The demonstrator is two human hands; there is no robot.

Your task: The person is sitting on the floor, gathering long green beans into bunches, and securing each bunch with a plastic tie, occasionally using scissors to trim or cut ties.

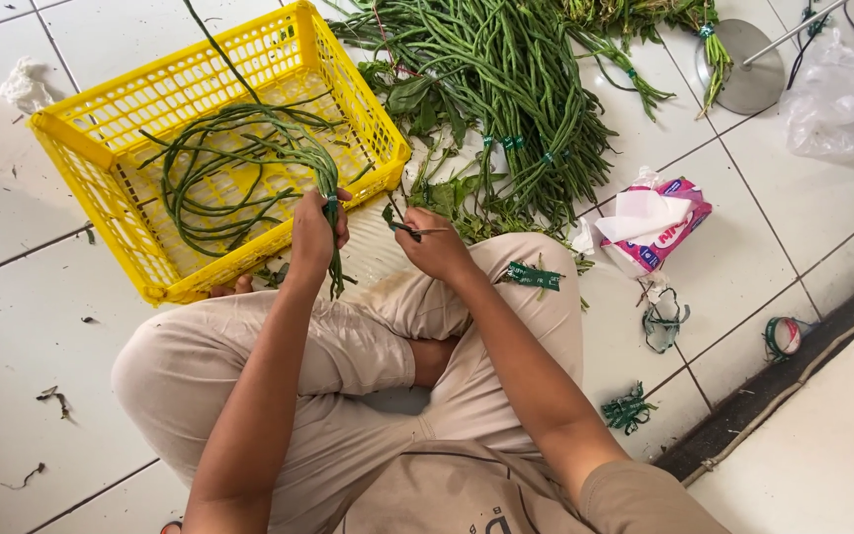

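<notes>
Gripping a bunch of long beans point(249, 163) w/ the left hand point(314, 232), fist closed tight round the stem ends right at the green tie, just outside the near right corner of the yellow crate point(81, 188). Stem stubs hanging down below the fist toward the knee; the rest of the bunch looping back over the crate's near rim and coiling across its floor.

Pinching something thin and dark w/ the right hand point(437, 247), fingers narrowed on it, tip pointing at the bunch, prob. a small blade or a strip of tie, too small to tell. Resting a spare green tie strip point(533, 276) on the right thigh.

Handling-wise, judging by the droop: light, limp, whippy pods, bending not snapping, prob. a bit slick. Sagging and tangling if grabbed mid-length, so holding at the tied neck looking like the only sound spot; firm squeeze OK there, stems being tougher than pods. Lifting likely dragging the loops over the crate edge, snag risk on the lattice.

Lying beyond the crate's far right corner on the tiled floor point(12, 326): a big heap of loose beans point(506, 89), some already banded. Sitting further right: a pink-and-white tissue pack point(654, 229), tangled green ties point(662, 324), a tape roll point(786, 336).
</notes>
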